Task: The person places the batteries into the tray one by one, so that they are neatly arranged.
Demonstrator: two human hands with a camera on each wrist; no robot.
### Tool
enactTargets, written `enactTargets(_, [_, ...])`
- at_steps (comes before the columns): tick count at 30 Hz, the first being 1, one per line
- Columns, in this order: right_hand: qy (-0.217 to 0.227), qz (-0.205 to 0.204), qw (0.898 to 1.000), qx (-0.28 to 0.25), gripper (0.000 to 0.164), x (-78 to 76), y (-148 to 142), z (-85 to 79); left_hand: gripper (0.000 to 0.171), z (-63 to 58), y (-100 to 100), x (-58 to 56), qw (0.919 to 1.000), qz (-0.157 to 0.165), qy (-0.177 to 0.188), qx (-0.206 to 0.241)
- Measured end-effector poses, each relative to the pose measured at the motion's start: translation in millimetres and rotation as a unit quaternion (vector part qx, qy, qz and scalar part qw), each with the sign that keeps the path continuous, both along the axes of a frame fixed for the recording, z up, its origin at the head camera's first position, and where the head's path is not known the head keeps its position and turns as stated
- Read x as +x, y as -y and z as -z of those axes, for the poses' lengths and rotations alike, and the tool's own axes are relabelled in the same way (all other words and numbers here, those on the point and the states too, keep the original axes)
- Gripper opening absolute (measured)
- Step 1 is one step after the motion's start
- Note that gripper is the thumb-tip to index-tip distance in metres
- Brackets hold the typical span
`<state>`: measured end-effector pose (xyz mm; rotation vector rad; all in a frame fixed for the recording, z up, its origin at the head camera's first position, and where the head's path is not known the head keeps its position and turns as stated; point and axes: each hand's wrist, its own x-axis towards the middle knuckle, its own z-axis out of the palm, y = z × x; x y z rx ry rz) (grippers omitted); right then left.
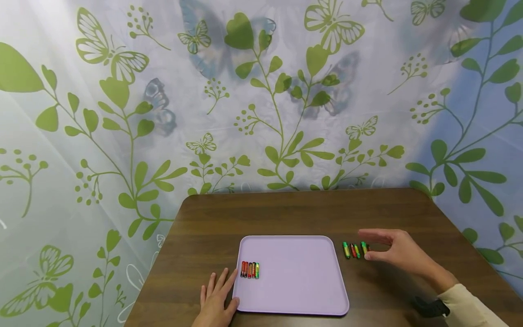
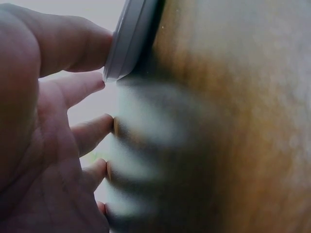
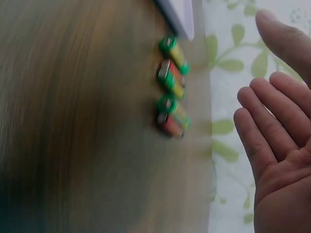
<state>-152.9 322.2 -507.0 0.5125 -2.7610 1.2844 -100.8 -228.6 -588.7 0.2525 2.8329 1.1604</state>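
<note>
A lilac tray lies on the brown table. Inside it near the left edge, several red batteries and a green one stand in a neat row. My left hand rests at the tray's left side, fingers spread; in the left wrist view its thumb meets the rim. Right of the tray lie more green batteries and red batteries. My right hand hovers beside them, thumb and fingers apart with nothing between them, partly covering the rightmost red battery.
The wooden table reaches back to a white curtain printed with green leaves and butterflies. A dark watch band sits on the right wrist, below a cream sleeve.
</note>
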Motion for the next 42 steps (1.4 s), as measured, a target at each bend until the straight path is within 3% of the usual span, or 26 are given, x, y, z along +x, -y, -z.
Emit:
enactTargets(7, [-0.003, 0.03, 0.998, 0.054, 0.067, -4.1, -16.4, 10.9, 0.073, -0.2, 1.8, -1.4, 1.0, 0.003, 0.003, 0.007])
enactTargets(12, [-0.005, 0.031, 0.997, 0.068, 0.067, -6.1, -22.6, 19.0, 0.073, 0.4, 3.9, -3.8, 0.9999, 0.004, 0.01, 0.005])
enactTargets(22, [-0.051, 0.011, 0.996, 0.075, 0.062, -11.8, -24.2, 39.0, 0.072, -4.4, 4.5, -6.8, 1.0, 0.003, 0.005, -0.001])
enactTargets(26, [-0.048, 0.015, 0.995, 0.089, 0.061, -13.9, -21.5, 42.1, 0.073, -4.6, 5.6, -8.3, 0.9999, 0.005, 0.012, 0.0])
enactTargets(33, [-0.056, 0.037, 0.992, 0.108, 0.053, -14.5, -15.3, 45.7, 0.072, -24.9, 0.1, -8.0, 0.9993, 0.008, 0.033, 0.018])
enactTargets(36, [-0.057, 0.05, 0.991, 0.113, 0.051, -14.2, -15.2, 46.0, 0.072, -20.2, 1.0, -8.9, 0.9995, 0.008, 0.022, 0.021])
enactTargets(42, [-0.054, 0.058, 0.99, 0.117, 0.051, -14.7, -13.4, 40.9, 0.073, -22.3, 2.2, -8.7, 0.9993, 0.016, 0.025, 0.022])
